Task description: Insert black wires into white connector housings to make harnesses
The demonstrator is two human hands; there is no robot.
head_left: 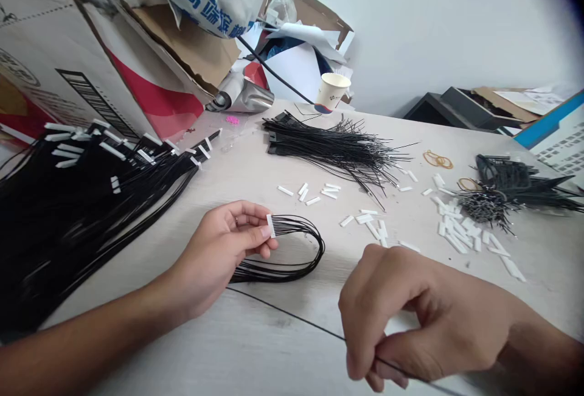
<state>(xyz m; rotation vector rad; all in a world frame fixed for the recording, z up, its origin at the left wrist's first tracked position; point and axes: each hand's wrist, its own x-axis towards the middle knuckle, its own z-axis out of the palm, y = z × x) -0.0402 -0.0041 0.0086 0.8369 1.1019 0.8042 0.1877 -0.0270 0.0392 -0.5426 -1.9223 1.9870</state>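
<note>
Between the thumb and fingers of my left hand [228, 247] is a white connector housing [271, 225]. Several thin black wires [314, 247] come out of its right side, curve round in a loop and run back beneath that hand. My right hand [410, 317], at the lower right, pinches a single black wire [292, 316] between thumb and index finger. This wire stretches from under my left hand to the right fingers and on past them toward the bottom edge. The wire's ends are not clearly visible.
A pile of black wires [328, 146] lies behind, with loose white housings [456, 229] to the right. Finished-looking black cables with white ends [114, 219] fill the left side. A paper cup [332, 90], rubber bands [438, 160], and a large carton [91, 61] stand or lie around.
</note>
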